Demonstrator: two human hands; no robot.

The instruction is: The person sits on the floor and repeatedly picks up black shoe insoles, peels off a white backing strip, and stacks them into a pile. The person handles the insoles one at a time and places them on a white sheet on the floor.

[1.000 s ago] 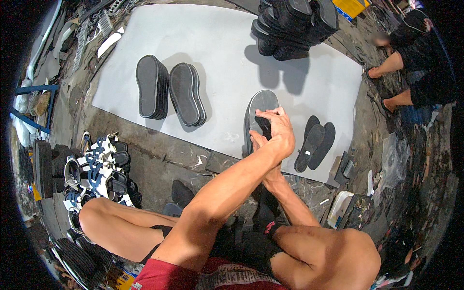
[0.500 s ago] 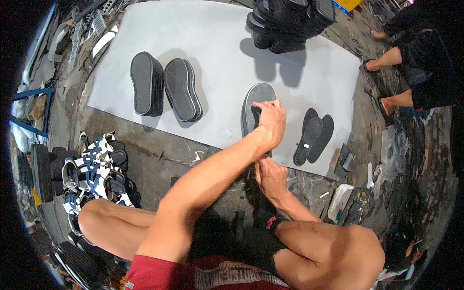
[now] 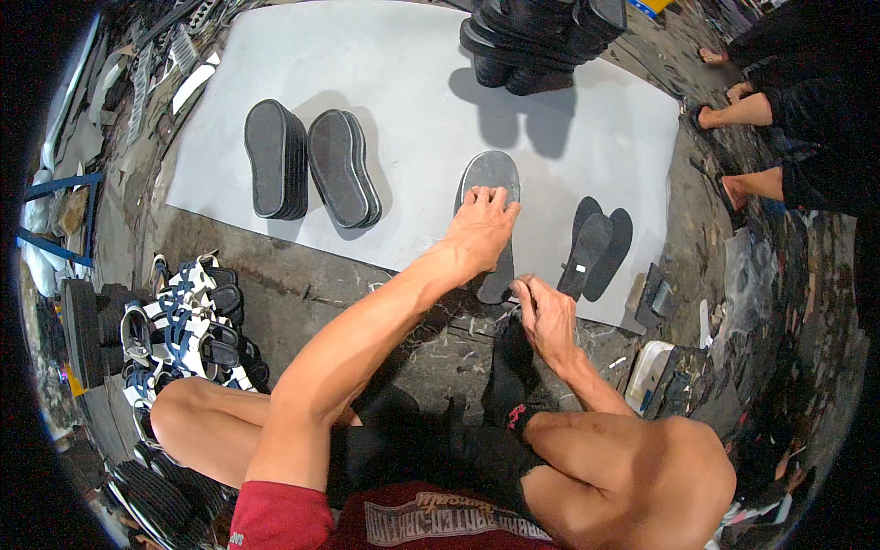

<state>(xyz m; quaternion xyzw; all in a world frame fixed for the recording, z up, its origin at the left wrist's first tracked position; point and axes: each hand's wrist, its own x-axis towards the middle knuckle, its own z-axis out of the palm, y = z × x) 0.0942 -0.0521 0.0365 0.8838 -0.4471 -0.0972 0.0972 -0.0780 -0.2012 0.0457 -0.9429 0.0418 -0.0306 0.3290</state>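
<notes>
A dark shoe sole (image 3: 490, 169) lies near the middle of the pale sheet, its rounded far end showing. Across it rests my left hand (image 3: 481, 227), fingers laid on top, pressing it and wrapped round nothing. The narrow near end of a dark insole piece (image 3: 495, 288) shows below that hand. Close by its right edge, my right hand (image 3: 547, 319) has its fingers curled and thumb against them; anything pinched there is too small to make out. Further right lie several dark insoles (image 3: 600, 247), overlapping, one with a small white label.
The sheet (image 3: 412, 119) also bears two stacks of soles, a taller stack (image 3: 275, 160) and a lower one (image 3: 345, 170). A dark footwear pile (image 3: 541, 46) stands at its far edge. Strappy sandals (image 3: 188, 325) are heaped left. Another person's feet (image 3: 741, 112) are at right.
My left hand has shifted left and nearer, settling over the sole. My right hand has moved right, away from beneath the left wrist, and the near end of the insole piece now shows.
</notes>
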